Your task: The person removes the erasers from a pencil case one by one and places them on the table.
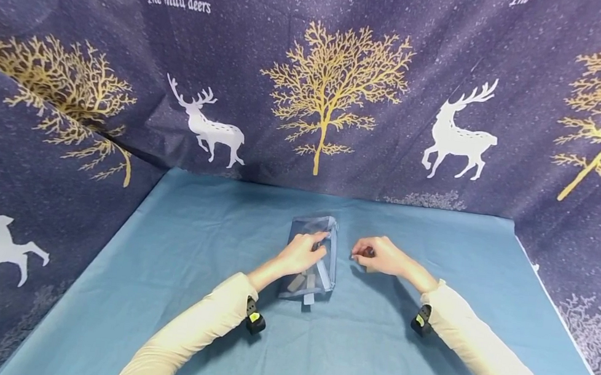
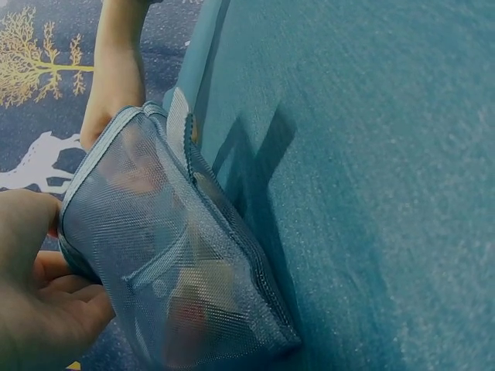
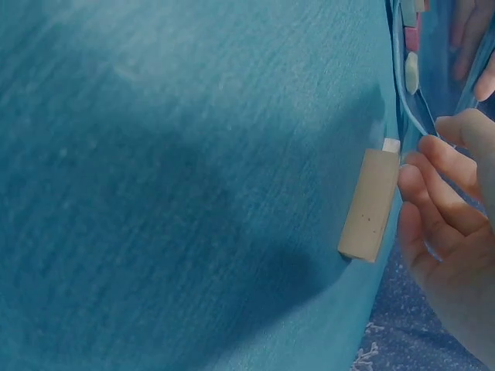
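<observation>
Near the middle of the head view, a mesh bag (image 1: 326, 268) lies on the table (image 1: 228, 235), the left hand (image 1: 298, 254) holding its side. Small pieces (image 1: 297, 282) are already inside. One block (image 3: 370, 207), centre-right in the right wrist view, seems left to pack. The right hand (image 1: 386, 258) has thumb and forefinger together beside it; whether they pinch anything, I cannot tell. Closing the bag probably remains.

The right hand (image 3: 464, 251), fingers bent, hangs just beside a beige, dark-specked block (image 3: 370, 205) on the blue cloth (image 3: 232, 85), a white bit (image 3: 392, 145) showing at the block's upper end, and beyond them I see pink, grey and pale pieces (image 3: 411, 39) in a see-through blue pouch (image 3: 438, 66), the left hand (image 3: 465, 37) near the top corner.
</observation>
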### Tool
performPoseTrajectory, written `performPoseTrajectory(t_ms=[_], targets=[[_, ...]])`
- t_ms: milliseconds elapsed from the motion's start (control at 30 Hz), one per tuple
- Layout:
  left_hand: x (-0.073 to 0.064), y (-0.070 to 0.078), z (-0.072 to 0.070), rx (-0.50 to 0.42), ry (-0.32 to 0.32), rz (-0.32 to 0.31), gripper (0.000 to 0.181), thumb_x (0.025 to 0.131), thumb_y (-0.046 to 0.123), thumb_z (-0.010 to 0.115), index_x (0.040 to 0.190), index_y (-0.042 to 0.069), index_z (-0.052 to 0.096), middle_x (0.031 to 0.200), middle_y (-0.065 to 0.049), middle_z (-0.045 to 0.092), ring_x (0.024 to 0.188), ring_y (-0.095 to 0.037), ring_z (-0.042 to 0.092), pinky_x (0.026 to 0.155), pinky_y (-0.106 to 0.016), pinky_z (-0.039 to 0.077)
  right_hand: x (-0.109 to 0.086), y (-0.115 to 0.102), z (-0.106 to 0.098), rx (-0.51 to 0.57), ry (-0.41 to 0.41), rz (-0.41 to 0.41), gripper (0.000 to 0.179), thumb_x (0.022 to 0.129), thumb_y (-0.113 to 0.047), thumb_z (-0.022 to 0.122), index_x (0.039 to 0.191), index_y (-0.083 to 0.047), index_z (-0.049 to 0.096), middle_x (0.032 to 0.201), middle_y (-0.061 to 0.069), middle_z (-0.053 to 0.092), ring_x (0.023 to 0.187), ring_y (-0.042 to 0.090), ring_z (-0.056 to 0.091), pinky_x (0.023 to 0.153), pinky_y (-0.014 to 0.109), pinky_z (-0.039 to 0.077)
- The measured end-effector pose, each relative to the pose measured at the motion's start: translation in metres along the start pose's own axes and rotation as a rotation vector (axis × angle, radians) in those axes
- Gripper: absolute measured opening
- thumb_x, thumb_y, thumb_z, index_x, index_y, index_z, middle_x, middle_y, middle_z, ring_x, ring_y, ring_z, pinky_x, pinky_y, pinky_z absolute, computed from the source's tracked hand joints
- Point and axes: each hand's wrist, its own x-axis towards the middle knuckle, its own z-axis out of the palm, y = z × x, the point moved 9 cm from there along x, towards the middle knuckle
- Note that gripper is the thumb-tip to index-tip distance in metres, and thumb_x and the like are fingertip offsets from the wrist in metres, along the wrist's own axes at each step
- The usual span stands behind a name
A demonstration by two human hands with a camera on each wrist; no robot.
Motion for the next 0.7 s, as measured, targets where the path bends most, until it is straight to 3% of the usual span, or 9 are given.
performPoseTrajectory(t_ms=[333,700], targets=[[0.001,-0.002,0.001,0.005,-0.007,-0.003,0.046,0.090,0.016,0.045,0.134,0.004,0.046,0.136,-0.015,0.047,0.029,-0.004,0.026,0.032,-0.020,0.028,0.001,-0.003,0.009,0.097,-0.054,0.046,0.014,0.082,-0.013,0.063,0.095,-0.009,0.067,0.079,-0.001,0.067,0.055,0.010,0.060,0.048,0.020,0.049],[0.002,0.000,0.000,0.018,-0.009,0.008,0.047,0.090,0.019,0.044,0.134,0.003,0.045,0.119,-0.017,0.058,0.031,-0.004,0.025,0.034,-0.019,0.027,0.008,-0.013,0.011,0.020,-0.030,-0.030,0.014,0.081,-0.015,0.064,0.094,-0.011,0.068,0.076,-0.007,0.065,0.061,0.002,0.056,0.060,0.019,0.049]])
